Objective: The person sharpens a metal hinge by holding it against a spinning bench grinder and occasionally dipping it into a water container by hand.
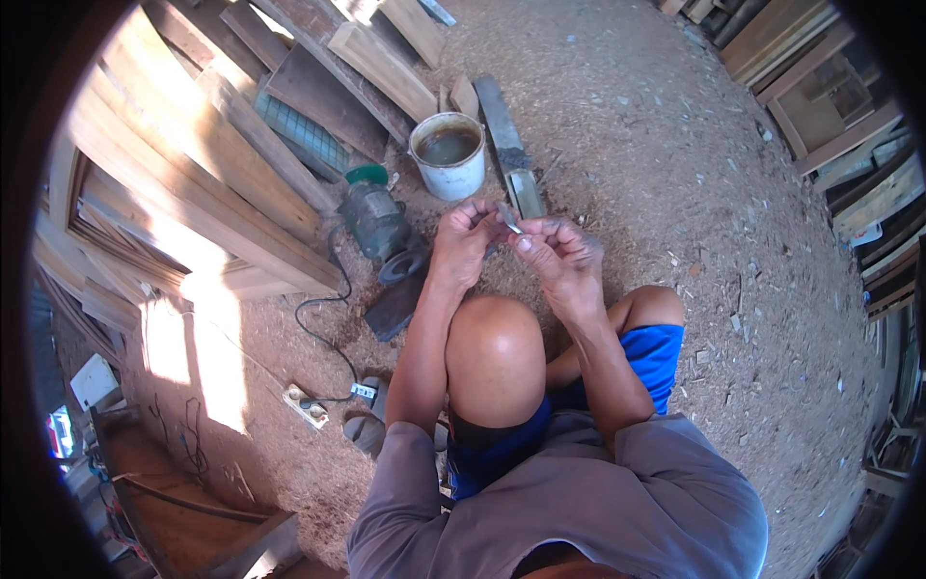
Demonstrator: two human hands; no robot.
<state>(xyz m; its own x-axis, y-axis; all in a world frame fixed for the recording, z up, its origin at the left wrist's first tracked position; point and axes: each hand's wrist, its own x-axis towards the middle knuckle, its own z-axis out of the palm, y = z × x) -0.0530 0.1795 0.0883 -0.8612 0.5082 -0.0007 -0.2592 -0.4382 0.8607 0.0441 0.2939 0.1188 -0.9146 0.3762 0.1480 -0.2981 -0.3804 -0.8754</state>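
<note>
Two hands | left hand point(463, 241), right hand point(562, 256) fingers pinched on small metal blade point(508, 217) between them

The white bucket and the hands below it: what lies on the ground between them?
In the head view, between the white bucket and the left hand and right hand, only sawdust-covered ground shows; a wooden strip lies just right of that stretch.

Sawdust-strewn floor point(675, 193) bears a white bucket point(449, 154), planks point(183, 183), power strip point(307, 405).
</note>
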